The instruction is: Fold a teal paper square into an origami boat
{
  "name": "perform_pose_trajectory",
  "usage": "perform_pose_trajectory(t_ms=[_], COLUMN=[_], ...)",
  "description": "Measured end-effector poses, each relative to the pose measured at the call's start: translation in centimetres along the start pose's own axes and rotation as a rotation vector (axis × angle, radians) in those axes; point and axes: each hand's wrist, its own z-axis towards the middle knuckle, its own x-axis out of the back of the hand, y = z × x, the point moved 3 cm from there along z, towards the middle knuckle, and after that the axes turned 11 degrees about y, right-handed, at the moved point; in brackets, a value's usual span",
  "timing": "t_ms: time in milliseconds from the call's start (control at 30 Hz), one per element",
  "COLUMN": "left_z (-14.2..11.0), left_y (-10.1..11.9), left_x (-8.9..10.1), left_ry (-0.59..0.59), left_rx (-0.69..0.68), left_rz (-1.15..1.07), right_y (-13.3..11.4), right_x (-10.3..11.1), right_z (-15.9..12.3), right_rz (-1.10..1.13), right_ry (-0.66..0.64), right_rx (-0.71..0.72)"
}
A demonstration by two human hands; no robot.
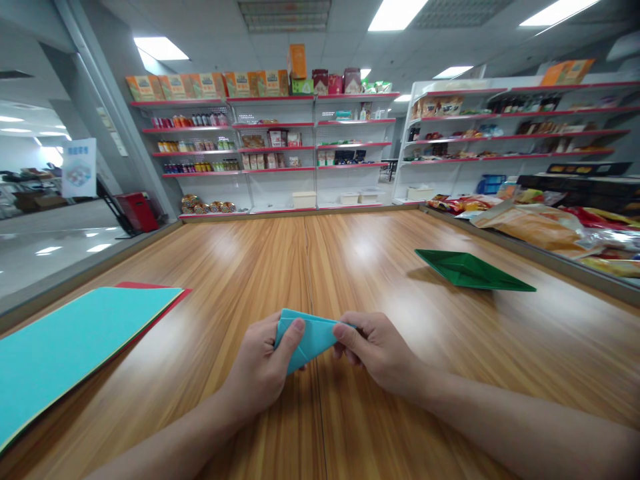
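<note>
A piece of folded blue paper (pixel 316 335), roughly triangular and several layers thick, is held between my hands just above the wooden table. My left hand (pixel 266 357) grips its wide left end, thumb on the front face and fingers mostly hidden behind. At the narrow right tip, my right hand (pixel 374 347) pinches the paper between thumb and fingers. Farther off to the right lies a green folded paper boat (pixel 473 270) with pointed ends. On the left rests a stack of coloured paper sheets (pixel 75 337), light blue on top, with yellow, green and red edges showing beneath.
The wooden table (pixel 240 267) has a raised rim and a seam down its middle. Packaged snacks (pixel 540 227) are heaped beyond its right edge. Stocked store shelves (pixel 280 147) stand behind it, and a sign (pixel 79 168) is at the far left.
</note>
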Motion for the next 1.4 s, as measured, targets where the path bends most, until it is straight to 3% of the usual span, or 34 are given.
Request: perform_pose_trajectory(t_ms=[233, 467, 667, 1067, 1400], left_z=[-0.07, -0.33, -0.07, 0.02, 0.08], left_y=[0.06, -0.13, -0.06, -0.26, -0.28], left_x=[0.17, 0.31, 0.15, 0.02, -0.03], left_ry=[0.085, 0.167, 0.169, 0.058, 0.048], left_rx=[-0.183, -0.269, -0.251, -0.112, -0.107], left_rz=[0.092, 0.123, 0.127, 0.100, 0.095], right_y=[0.22, 0.34, -0.07, 0.13, 0.04], right_x=[-0.13, -0.09, -0.18, -0.01, -0.04], right_z=[-0.01, 0.41, 0.46, 0.36, 0.36], right_rz=[0.060, 0.220, 0.243, 0.236, 0.241], right_ry=[0.001, 0.020, 0.032, 0.038, 0.042], right_rx=[-0.077, -0.311, -0.268, -0.228, -0.214])
